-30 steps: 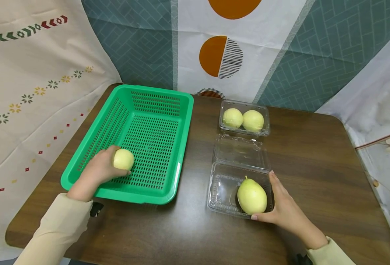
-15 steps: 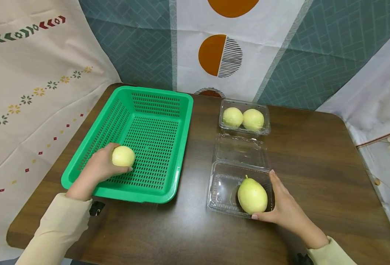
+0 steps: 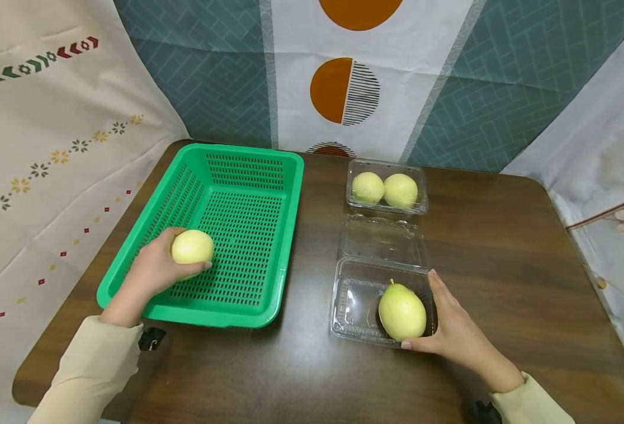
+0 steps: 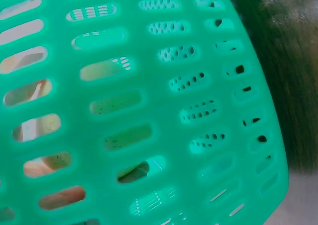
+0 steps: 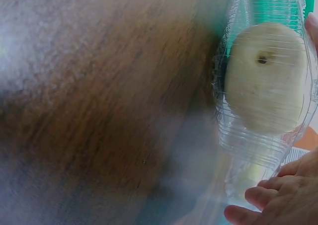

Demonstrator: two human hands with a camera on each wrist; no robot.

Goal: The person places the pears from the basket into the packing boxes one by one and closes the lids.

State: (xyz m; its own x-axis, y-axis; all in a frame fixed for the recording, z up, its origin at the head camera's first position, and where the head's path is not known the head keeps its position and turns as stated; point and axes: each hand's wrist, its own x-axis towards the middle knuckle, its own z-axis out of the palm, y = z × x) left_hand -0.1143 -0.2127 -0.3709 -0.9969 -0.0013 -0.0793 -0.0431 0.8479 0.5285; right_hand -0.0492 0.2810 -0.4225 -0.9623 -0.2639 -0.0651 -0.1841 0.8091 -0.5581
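Observation:
Inside the green plastic basket [image 3: 232,321], my left hand [image 3: 152,262] grips a yellow-green pear [image 3: 191,246], thumb at its front side and fingers behind. The left wrist view looks through the basket's slotted wall [image 4: 164,96], which hides most of that hand and pear. My right hand [image 3: 457,327] spans the right end of an open clear plastic box [image 3: 362,306]. Its thumb lies at the front rim, its fingers at the back corner. In that box a pear [image 3: 402,312] lies on its right side, stem pointing back. The right wrist view shows its blossom end [image 5: 262,61] through the ribbed plastic.
The box's hinged lid [image 3: 382,240] lies folded back on the dark wooden table [image 3: 502,247]. Behind it a second clear box [image 3: 387,206] holds two pears [image 3: 384,188]. Patterned cloth [image 3: 227,76] hangs along the back and both sides.
The pear in my left hand has come up a little from the basket floor and looks larger. My right hand stays at its box. The head view has shifted slightly.

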